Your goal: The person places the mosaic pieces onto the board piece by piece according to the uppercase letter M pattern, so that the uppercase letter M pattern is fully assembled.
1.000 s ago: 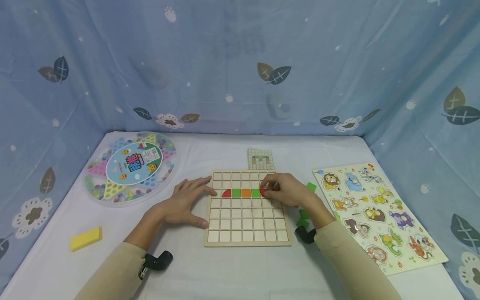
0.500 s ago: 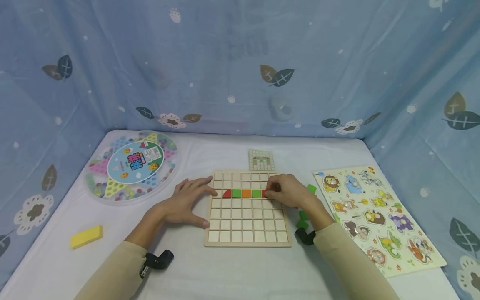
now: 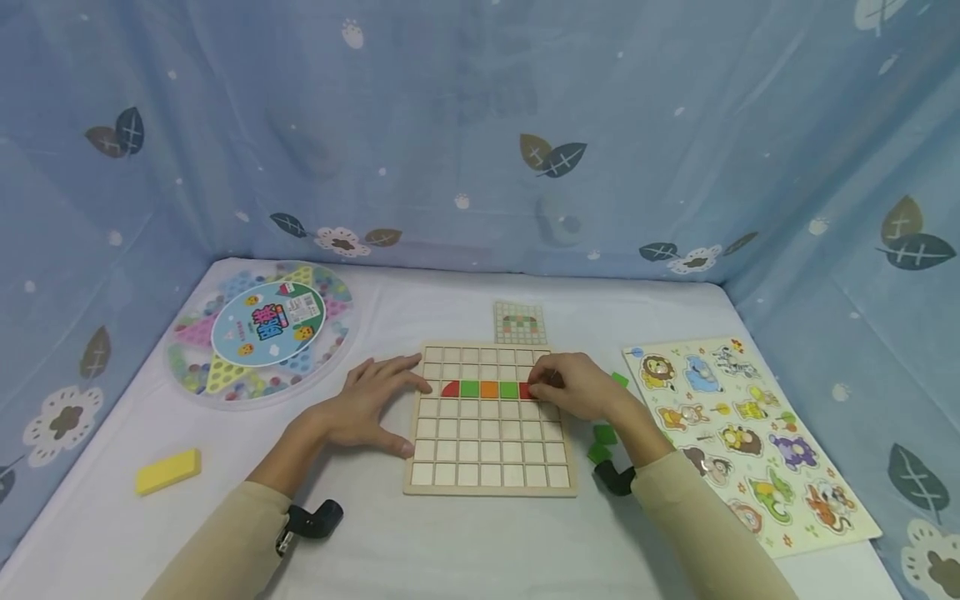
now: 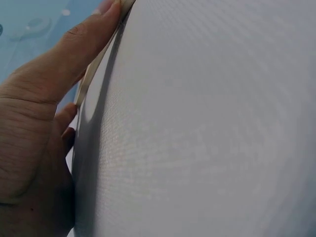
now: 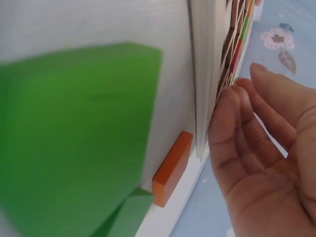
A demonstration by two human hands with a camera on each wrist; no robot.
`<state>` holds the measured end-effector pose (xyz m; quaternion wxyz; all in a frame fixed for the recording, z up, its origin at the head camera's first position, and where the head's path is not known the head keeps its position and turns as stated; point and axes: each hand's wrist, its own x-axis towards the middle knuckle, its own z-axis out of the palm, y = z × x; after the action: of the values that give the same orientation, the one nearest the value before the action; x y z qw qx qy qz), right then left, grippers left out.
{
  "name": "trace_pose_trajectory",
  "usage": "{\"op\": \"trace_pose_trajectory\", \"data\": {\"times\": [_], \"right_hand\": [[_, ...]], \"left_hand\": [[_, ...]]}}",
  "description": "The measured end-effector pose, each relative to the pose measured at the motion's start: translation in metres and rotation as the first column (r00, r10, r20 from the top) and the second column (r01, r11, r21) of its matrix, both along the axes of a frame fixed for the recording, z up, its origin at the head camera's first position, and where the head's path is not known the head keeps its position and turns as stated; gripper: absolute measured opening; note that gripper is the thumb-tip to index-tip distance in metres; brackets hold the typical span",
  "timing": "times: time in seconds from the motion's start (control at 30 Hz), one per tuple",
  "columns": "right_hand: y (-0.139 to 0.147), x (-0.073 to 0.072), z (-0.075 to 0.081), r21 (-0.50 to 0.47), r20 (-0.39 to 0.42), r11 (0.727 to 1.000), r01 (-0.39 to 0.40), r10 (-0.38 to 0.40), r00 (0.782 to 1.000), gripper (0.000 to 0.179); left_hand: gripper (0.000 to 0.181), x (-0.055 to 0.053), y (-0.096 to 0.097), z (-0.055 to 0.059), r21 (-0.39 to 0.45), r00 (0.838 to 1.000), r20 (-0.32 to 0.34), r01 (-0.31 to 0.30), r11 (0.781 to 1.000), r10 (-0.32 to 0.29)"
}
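A wooden grid board (image 3: 468, 475) lies flat on the table. One row holds a red rounded-corner block (image 3: 452, 389), a green square (image 3: 469, 389), an orange square (image 3: 489, 389), another green square (image 3: 509, 390) and a second red block (image 3: 524, 390) at the right end. My right hand (image 3: 573, 385) has its thumb and fingertips at that right red block, covering part of it. With fingers spread, my left hand (image 3: 367, 407) rests at the board's left edge; its thumb (image 4: 94, 37) touches the frame in the left wrist view.
Behind the board lies a pattern card (image 3: 520, 323). Loose green blocks (image 3: 604, 434) and an orange block (image 5: 173, 170) sit right of the board. An animal puzzle (image 3: 750, 450) is farther right; a round marble-game box (image 3: 266, 325) and yellow block (image 3: 168, 472) are left.
The right red block now sits level in line with the row; my right fingertips have shifted slightly right along it. My left hand stays at the board's edge.
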<state>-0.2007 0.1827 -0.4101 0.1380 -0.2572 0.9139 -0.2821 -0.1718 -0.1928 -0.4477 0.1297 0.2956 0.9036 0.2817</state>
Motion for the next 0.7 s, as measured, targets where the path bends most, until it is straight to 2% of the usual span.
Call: {"op": "trace_pose_trajectory", "data": {"times": [0.27, 0.4, 0.7], "right_hand": [[0.017, 0.003, 0.007, -0.088, -0.054, 0.995, -0.035, 0.030, 0.998, 0.015], [0.027, 0.004, 0.011, -0.089, -0.063, 0.994, -0.065, 0.059, 0.996, 0.016], [0.046, 0.009, 0.017, -0.082, -0.070, 0.994, -0.068, 0.062, 0.996, 0.017]], "left_hand": [[0.081, 0.000, 0.001, 0.000, 0.000, 1.000, 0.010, -0.005, 1.000, 0.005], [0.083, -0.001, 0.001, 0.001, -0.013, 1.000, 0.015, -0.003, 1.000, 0.003], [0.083, -0.001, 0.001, 0.002, -0.018, 1.000, 0.017, 0.001, 1.000, -0.001]]}}
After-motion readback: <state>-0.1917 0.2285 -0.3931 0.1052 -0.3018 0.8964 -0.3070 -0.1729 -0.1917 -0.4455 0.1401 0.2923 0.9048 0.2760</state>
